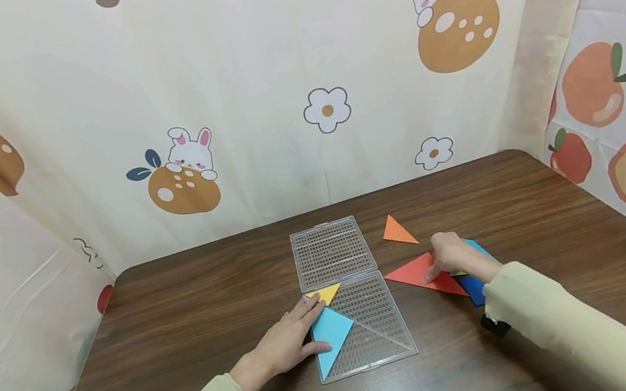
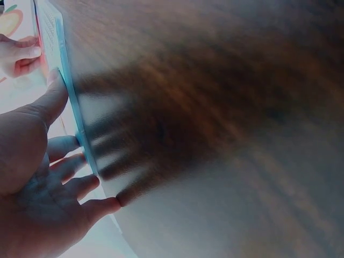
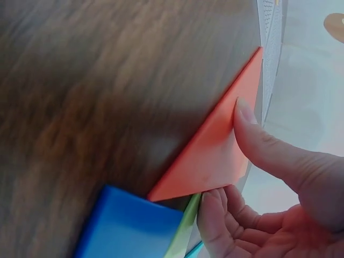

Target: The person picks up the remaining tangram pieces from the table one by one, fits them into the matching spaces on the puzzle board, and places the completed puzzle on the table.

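Observation:
My left hand [image 1: 288, 341] lies with its fingers spread over a light-blue triangle [image 1: 335, 331] on the near half of a see-through plastic case [image 1: 375, 321]. Its fingertips reach a yellow triangle [image 1: 330, 292] at that half's far left corner. To the right of the case, my right hand [image 1: 454, 253] pinches a red triangle [image 1: 411, 272]. In the right wrist view the thumb presses on the face of the red triangle [image 3: 215, 156], with fingers at its edge. Beside it lie a dark-blue piece [image 3: 131, 226] and a green piece [image 3: 184, 228], partly hidden.
The case's far half [image 1: 332, 253] lies flat behind the near one, with a perforated pattern. An orange triangle [image 1: 398, 232] lies on the brown table [image 1: 211, 297] behind the red one. Printed curtains [image 1: 269, 91] stand along the table's back and sides.

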Motion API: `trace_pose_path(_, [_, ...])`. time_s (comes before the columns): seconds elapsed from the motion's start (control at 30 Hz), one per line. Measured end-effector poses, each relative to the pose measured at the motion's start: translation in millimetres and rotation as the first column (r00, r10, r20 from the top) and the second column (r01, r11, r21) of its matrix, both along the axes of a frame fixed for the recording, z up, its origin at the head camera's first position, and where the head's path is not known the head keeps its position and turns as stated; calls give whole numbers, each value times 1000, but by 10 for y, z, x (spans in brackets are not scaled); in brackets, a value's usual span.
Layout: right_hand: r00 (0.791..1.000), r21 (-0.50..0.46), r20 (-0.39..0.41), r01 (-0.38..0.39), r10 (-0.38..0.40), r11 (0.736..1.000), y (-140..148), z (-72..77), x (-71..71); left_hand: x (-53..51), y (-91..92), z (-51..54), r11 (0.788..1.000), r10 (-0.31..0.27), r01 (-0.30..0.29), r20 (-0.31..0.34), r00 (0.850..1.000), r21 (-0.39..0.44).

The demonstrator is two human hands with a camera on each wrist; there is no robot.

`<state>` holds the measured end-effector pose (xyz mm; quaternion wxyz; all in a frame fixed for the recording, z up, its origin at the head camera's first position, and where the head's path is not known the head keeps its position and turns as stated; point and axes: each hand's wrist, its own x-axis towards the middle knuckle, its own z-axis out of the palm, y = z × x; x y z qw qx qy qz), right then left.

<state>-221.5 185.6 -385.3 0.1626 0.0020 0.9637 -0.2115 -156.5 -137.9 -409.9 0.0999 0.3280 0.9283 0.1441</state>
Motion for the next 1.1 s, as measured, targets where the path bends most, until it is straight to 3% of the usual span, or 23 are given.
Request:
trace_pose_path(0.4, [994, -102, -75, -82, 75, 991, 122, -21, 27, 12, 3, 9, 1000, -1, 0, 10, 1000, 8])
trace_pose_path(0.7, [996, -189, -91, -32, 15, 981, 189, -47, 20, 9, 2, 5, 1000, 0, 0, 12, 1000, 8])
trace_pose_path(1.1, [996, -302, -86, -35, 10, 953, 251, -36, 31, 12, 8, 8, 1000, 9, -9, 16, 1000, -10])
